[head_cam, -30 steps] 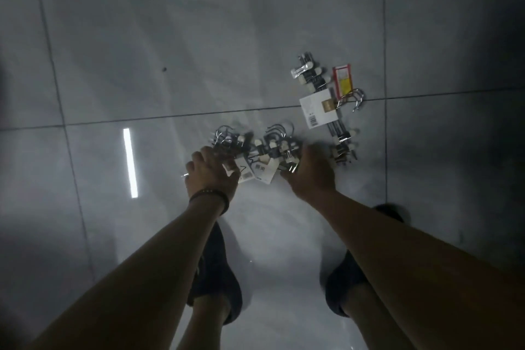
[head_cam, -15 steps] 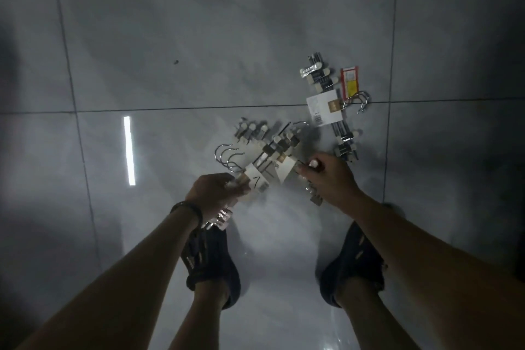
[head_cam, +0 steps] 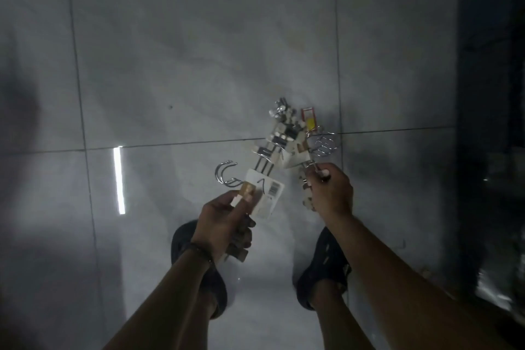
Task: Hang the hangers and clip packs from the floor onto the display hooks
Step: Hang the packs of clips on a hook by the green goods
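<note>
Left hand (head_cam: 224,219) is curling its fingers round a labelled hanger pack (head_cam: 264,193), held above the floor (head_cam: 170,37) | right hand (head_cam: 326,190) is pinching a 2nd hanger pack (head_cam: 306,200) alongside | red-tagged pack (head_cam: 309,118) is seemingly lying on the floor beyond | progress: pickup is proceeding; nothing hung yet, display hooks out of view

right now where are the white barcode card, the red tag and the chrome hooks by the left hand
white barcode card (head_cam: 266,194): head view, middle of the card, beside the barcode
red tag (head_cam: 309,118): head view, centre of the tag
chrome hooks (head_cam: 218,175): head view, outer bend of the hooks
</note>
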Motion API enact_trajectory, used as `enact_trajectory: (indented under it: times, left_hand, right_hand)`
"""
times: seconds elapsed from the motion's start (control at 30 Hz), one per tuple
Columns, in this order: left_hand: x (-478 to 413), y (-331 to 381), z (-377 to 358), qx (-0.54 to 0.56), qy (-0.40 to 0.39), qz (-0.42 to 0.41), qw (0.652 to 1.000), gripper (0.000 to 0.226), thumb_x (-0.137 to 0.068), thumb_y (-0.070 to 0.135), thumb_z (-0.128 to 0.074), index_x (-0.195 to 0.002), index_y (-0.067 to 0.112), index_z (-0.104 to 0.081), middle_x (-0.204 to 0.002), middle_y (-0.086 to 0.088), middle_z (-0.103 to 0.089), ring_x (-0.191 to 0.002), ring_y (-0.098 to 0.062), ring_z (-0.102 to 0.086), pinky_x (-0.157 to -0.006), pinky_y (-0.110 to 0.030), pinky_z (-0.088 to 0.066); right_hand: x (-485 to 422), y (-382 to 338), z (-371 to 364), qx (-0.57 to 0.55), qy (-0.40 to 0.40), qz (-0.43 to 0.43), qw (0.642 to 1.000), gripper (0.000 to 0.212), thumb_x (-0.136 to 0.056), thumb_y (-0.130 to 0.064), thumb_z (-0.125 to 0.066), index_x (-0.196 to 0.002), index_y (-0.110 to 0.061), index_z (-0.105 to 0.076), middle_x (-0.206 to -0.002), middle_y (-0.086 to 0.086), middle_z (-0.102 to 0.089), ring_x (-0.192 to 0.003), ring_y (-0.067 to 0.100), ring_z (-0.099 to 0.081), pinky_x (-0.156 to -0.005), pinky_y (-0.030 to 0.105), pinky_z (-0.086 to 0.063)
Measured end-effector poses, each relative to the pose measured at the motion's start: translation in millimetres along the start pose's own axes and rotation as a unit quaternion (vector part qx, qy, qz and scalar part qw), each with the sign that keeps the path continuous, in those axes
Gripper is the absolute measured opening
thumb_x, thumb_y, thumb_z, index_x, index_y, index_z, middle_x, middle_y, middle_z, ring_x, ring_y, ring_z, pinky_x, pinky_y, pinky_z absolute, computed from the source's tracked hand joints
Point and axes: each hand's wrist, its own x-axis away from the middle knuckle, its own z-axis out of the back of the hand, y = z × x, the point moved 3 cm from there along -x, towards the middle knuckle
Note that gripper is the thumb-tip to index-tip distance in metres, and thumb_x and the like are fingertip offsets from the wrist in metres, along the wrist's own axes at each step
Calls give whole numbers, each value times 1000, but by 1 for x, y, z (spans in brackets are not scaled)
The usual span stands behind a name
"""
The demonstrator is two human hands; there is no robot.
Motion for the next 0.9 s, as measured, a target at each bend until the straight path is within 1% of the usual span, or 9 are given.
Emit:
enact_trajectory:
  times: [0.1, 0.17, 0.3, 0.4, 0.5, 0.57, 0.63, 0.77, 0.9]
  left_hand:
    - [13, 20, -23, 57, 35, -14, 998, 46, -73, 58, -77, -110, 30, -80, -71, -15, -52, -50, -22, -49, -52, -32, -48]
    - [24, 32, -40, 91, 69, -30, 993, 31, -91, 47, -70, -115, 28, -78, -71, -13, -56, -51, -21, -52, -51, -32, -52]
    - [68, 78, -85, 163, 98, -70, 979, 19, -97, 31, -71, -115, 26, -75, -88, -5, -66, -58, -15, -54, -55, -31, -53]
    - [124, 125, -128, 166, 56, -69, 982, 44, -83, 26, -80, -125, 18, -69, -83, -7, -66, -55, -15, -55, -50, -30, -55]
    - [198, 171, -182, 133, -9, -74, 988, 58, -79, 26, -81, -133, 10, -66, -74, -6, -66, -51, -15, -56, -45, -27, -52]
    - [251, 202, -223, 107, -67, -76, 989, 51, -85, 22, -80, -133, 11, -68, -87, -14, -75, -64, -22, -66, -56, -33, -58]
    - [303, 228, -260, 77, -97, -85, 989, 51, -85, 22, -84, -134, 15, -69, -114, -20, -76, -93, -35, -69, -81, -48, -60]
    - [395, 270, -328, 11, -113, -145, 983, 58, -80, 22, -87, -134, 23, -65, -117, -9, -78, -98, -33, -75, -75, -43, -63]
    - [455, 298, -380, 16, -171, -168, 971, 61, -81, 15, -85, -137, 20, -62, -124, -12, -76, -111, -40, -74, -89, -55, -63]
  right_hand:
    - [14, -33, 32, -50, -35, 21, 998, 11, -94, -38, -76, -94, -27, -77, -74, -4, -76, -65, 11, -75, -50, 51, -63]
    - [32, -54, 58, -71, -40, 43, 996, 10, -95, -39, -75, -95, -29, -78, -76, -6, -76, -66, 9, -75, -50, 51, -63]
    - [86, -93, 133, -93, -19, 74, 993, 12, -97, -41, -72, -104, -33, -78, -79, -16, -76, -68, 4, -74, -53, 39, -64]
    - [136, -121, 204, -98, 10, 99, 990, 17, -97, -39, -71, -111, -30, -76, -80, -10, -77, -66, 0, -72, -49, 20, -54]
    - [191, -147, 278, -131, 3, 88, 987, 15, -96, -36, -73, -108, -26, -77, -73, -3, -76, -59, 6, -70, -47, 26, -57]
    - [226, -166, 330, -145, 5, 94, 985, 18, -96, -37, -73, -109, -26, -77, -75, -8, -77, -61, 10, -73, -53, 35, -62]
    - [262, -185, 382, -164, 24, 116, 979, 18, -96, -34, -73, -113, -30, -76, -77, -12, -77, -66, 9, -74, -53, 24, -58]
    - [324, -222, 471, -213, 71, 139, 965, 18, -96, -32, -76, -108, -45, -73, -80, -11, -78, -69, 9, -75, -53, 21, -54]
    - [363, -247, 527, -306, 138, 143, 931, 18, -97, -27, -75, -114, -33, -76, -81, -3, -78, -73, 16, -76, -57, 27, -55]
